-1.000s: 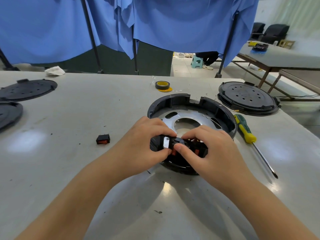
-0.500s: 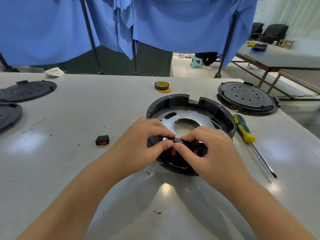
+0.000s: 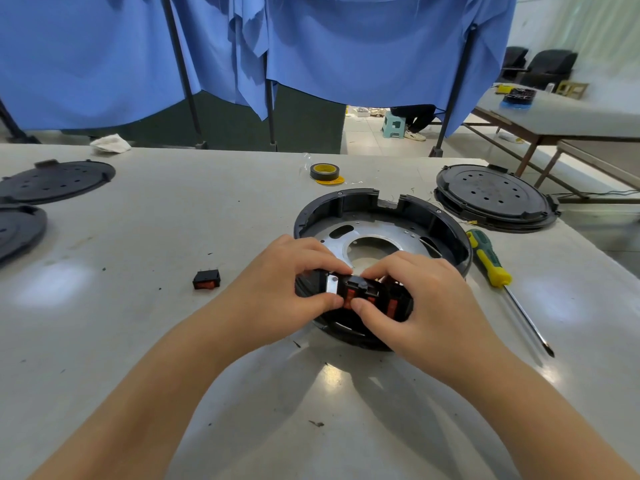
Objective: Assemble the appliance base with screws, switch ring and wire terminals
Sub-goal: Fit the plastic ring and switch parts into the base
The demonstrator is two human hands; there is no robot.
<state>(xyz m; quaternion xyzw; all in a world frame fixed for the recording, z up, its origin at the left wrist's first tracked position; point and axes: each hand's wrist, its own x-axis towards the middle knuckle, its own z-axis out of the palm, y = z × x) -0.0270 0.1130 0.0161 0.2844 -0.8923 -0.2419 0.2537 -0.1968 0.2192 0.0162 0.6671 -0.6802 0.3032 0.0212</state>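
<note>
Switch ring [image 3: 356, 292] pinched between left hand [image 3: 287, 282], right hand [image 3: 415, 299].

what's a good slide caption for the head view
Both hands, left and right, pinch a black-and-red switch piece at the near rim of the round appliance base.
</note>
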